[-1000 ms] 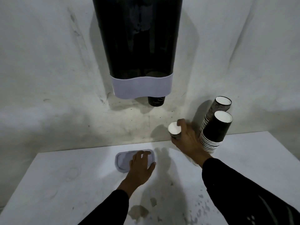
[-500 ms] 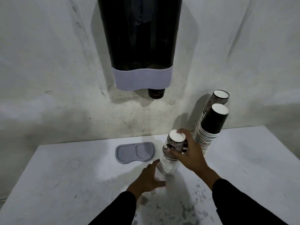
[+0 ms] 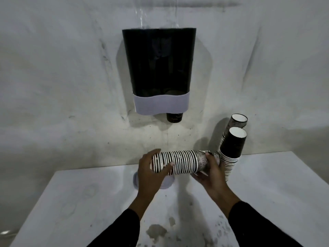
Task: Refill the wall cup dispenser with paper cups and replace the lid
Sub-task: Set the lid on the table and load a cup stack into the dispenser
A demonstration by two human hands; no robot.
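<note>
A black wall cup dispenser (image 3: 159, 63) with a grey lower band hangs on the wall, its top open; one black cup (image 3: 174, 118) pokes out below. I hold a stack of paper cups (image 3: 179, 164) sideways above the table. My left hand (image 3: 151, 173) grips its rim end and my right hand (image 3: 212, 172) grips its base end. The grey lid (image 3: 167, 183) lies on the table beneath my left hand, mostly hidden. Two more cup stacks (image 3: 231, 150) lean against the wall to the right.
The white table (image 3: 267, 184) meets the wall just behind the lid. Dark stains mark its front middle (image 3: 156, 230). The leaning stacks stand right beside my right hand.
The stack stood upright on the table in my right hand; now it is lifted and turned sideways, with my left hand closed on its rim end. The view has tilted up.
</note>
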